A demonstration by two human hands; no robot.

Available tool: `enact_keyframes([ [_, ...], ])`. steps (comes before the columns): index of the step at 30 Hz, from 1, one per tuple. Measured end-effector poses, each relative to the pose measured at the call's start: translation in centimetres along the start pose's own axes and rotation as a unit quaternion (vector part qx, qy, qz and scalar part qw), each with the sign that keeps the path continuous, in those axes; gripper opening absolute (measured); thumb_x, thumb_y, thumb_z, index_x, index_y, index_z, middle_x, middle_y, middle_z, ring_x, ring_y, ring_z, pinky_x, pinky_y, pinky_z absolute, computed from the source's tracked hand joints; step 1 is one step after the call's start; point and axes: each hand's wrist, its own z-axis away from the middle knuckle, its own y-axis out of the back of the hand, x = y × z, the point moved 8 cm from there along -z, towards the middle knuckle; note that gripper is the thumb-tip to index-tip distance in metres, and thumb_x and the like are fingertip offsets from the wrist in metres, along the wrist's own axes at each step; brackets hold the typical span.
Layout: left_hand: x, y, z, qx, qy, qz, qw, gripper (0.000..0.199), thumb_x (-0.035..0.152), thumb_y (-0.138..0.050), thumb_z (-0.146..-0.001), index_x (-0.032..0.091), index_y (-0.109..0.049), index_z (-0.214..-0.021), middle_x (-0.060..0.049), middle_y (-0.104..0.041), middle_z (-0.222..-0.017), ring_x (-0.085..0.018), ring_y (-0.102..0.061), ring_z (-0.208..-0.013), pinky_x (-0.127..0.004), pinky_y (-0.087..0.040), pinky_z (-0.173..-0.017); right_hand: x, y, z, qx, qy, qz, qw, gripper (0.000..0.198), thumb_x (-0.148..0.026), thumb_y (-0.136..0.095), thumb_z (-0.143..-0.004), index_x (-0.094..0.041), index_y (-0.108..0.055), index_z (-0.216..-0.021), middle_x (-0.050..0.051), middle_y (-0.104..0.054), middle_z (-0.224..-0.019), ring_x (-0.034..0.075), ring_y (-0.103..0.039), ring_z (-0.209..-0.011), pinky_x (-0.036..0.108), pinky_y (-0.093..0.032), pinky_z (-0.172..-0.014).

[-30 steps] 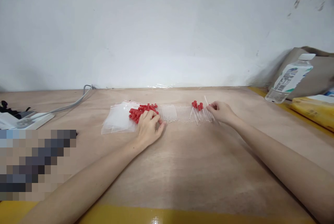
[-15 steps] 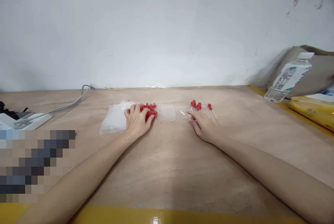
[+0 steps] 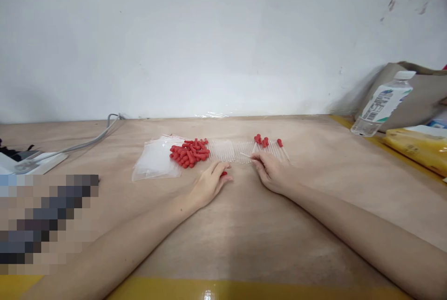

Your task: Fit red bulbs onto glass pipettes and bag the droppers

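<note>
Between the fingertips of my left hand (image 3: 208,183) is a red rubber dropper bulb (image 3: 224,174), held just above the table. My right hand (image 3: 274,174) pinches a thin clear dropper tube (image 3: 246,155), its free end pointing left toward the bulb, with a gap between the two. Behind the hands lies a row of clear tubes (image 3: 222,150). A heap of loose red bulbs (image 3: 185,154) is left of that row. Beyond my right hand, several tubes lie with red bulbs (image 3: 265,142) at their far ends.
Clear zip bags (image 3: 152,162) lie partly under the bulb heap. A grey cable (image 3: 94,140) runs to a white power strip (image 3: 52,162) at left. On the right are a water bottle (image 3: 382,104), a brown bag (image 3: 426,90) and a yellow packet (image 3: 419,148). A wall stands behind.
My left hand has left the heap and moved right and nearer to me, bringing one bulb. A tube now sticks out clearly from my right hand's fingers, which have barely moved.
</note>
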Motion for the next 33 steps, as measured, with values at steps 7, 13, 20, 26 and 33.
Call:
enact_keyframes([
  [7, -1.8, -0.6, -0.1, -0.034, 0.086, 0.112, 0.989, 0.017, 0.032, -0.058, -0.079, 0.017, -0.061, -0.084, -0.003, -0.055, -0.082, -0.014, -0.052, -0.074, -0.026, -0.044, -0.065, -2.8, 0.3, 0.2, -0.04, -0.009, 0.033, 0.999, 0.018, -0.025, -0.039, -0.088, -0.017, -0.055, -0.085, 0.004, -0.062, -0.074, 0.015, -0.055, -0.068, 0.028, -0.039, -0.065],
  [13, -1.3, -0.5, -0.4, -0.042, 0.074, 0.116, 0.99, 0.019, 0.032, -0.057, -0.08, 0.015, -0.063, -0.072, -0.004, -0.057, -0.083, -0.014, -0.051, -0.075, -0.026, -0.042, -0.065, -3.4, -1.3, 0.6, -0.036, 0.065, 0.014, 0.997, 0.02, -0.026, -0.037, -0.09, -0.017, -0.055, -0.086, 0.003, -0.063, -0.076, 0.013, -0.054, -0.066, 0.03, -0.036, -0.071],
  [20, -1.3, -0.1, -0.3, -0.02, 0.063, 0.135, 0.989, 0.018, 0.029, -0.05, -0.085, 0.016, -0.063, -0.086, -0.002, -0.058, -0.08, -0.013, -0.053, -0.072, -0.024, -0.042, -0.065, -3.8, -0.9, 0.6, -0.041, 0.065, 0.009, 0.997, 0.022, -0.026, -0.038, -0.089, -0.016, -0.057, -0.083, 0.002, -0.062, -0.07, 0.013, -0.052, -0.064, 0.028, -0.035, -0.067],
  [26, -1.8, 0.4, 0.0, 0.024, 0.084, 0.152, 0.984, 0.016, 0.029, -0.053, -0.083, 0.015, -0.058, -0.088, -0.001, -0.061, -0.075, -0.012, -0.055, -0.067, -0.023, -0.042, -0.062, -4.1, -0.5, 0.2, -0.085, 0.041, -0.016, 0.995, 0.023, -0.027, -0.04, -0.089, -0.017, -0.059, -0.084, 0.001, -0.062, -0.069, 0.012, -0.051, -0.062, 0.026, -0.035, -0.064],
  [33, -0.9, -0.1, 0.1, -0.028, 0.014, 0.17, 0.985, 0.017, 0.024, -0.046, -0.088, 0.016, -0.061, -0.09, -0.002, -0.064, -0.08, -0.012, -0.057, -0.071, -0.022, -0.043, -0.065, -3.0, -1.3, 0.3, -0.133, 0.054, -0.058, 0.988, 0.02, -0.024, -0.041, -0.088, -0.019, -0.06, -0.085, -0.001, -0.064, -0.071, 0.011, -0.052, -0.062, 0.029, -0.034, -0.075],
])
